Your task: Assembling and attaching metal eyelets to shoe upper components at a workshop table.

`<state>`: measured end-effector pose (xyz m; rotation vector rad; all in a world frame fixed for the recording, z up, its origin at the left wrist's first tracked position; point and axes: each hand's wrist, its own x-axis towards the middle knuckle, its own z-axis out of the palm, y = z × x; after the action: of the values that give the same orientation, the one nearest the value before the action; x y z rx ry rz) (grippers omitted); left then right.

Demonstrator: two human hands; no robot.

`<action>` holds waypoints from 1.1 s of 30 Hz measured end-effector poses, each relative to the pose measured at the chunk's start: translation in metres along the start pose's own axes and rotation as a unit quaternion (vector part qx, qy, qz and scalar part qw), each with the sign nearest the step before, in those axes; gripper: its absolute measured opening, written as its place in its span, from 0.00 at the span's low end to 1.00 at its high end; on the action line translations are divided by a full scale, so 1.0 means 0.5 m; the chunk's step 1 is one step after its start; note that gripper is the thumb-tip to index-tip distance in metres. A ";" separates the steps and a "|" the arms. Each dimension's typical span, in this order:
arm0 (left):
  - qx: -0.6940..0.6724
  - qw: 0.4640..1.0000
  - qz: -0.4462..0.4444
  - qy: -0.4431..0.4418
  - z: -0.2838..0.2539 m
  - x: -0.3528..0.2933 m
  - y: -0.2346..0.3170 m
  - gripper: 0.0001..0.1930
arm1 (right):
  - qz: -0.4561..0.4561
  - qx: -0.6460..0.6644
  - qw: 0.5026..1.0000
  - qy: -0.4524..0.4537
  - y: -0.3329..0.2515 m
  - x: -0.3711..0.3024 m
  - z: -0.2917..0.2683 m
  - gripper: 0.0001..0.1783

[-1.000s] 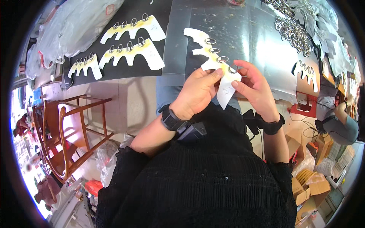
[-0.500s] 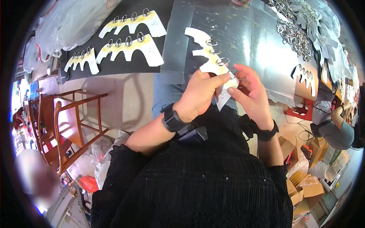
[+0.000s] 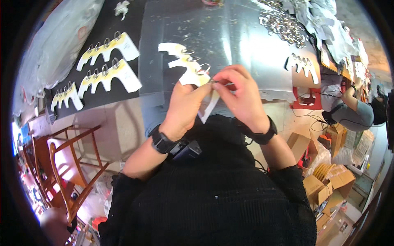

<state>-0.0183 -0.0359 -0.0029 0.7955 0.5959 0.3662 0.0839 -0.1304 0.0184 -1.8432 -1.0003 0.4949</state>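
Note:
My left hand (image 3: 180, 106) is closed on a white scalloped strip (image 3: 192, 77) with a yellowish band, held over the front of the table. Metal rings (image 3: 203, 69) stand along the part of the strip beyond my thumb. Its near end tapers to a point below my fingers. My right hand (image 3: 243, 96) pinches at the strip's edge beside my left thumb, on what looks like another metal ring, mostly covered by the fingertips. Similar ringed strips (image 3: 128, 77) lie on the black surface at the left, and one more strip (image 3: 303, 67) lies at the right.
A clear sheet (image 3: 246, 49) covers the middle of the table. A heap of metal rings (image 3: 283, 26) lies at the back right. Plastic bags (image 3: 61, 45) fill the far left. A wooden chair (image 3: 67, 164) stands left, cardboard boxes (image 3: 328, 184) right. Another person (image 3: 353, 110) sits at right.
The view has shifted, so the table appears farther left. My right thumb and fingers have closed together at the strip's edge, where a ring showed between them before. My left hand keeps its hold.

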 end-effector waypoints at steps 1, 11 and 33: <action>-0.002 1.000 0.006 0.005 -0.004 0.001 -0.003 0.12 | 0.001 -0.012 1.000 -0.003 -0.002 0.001 0.001 0.07; 0.014 1.000 0.003 0.005 0.003 0.000 0.005 0.16 | 0.021 -0.021 0.998 -0.064 -0.004 0.028 -0.026 0.04; 0.032 0.999 -0.014 -0.006 -0.015 0.007 0.001 0.15 | 0.071 -0.004 0.997 -0.044 0.015 0.019 0.010 0.05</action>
<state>-0.0200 -0.0297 -0.0080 0.8483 0.6099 0.3178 0.0890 -0.1218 0.0102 -1.9227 -0.9341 0.6622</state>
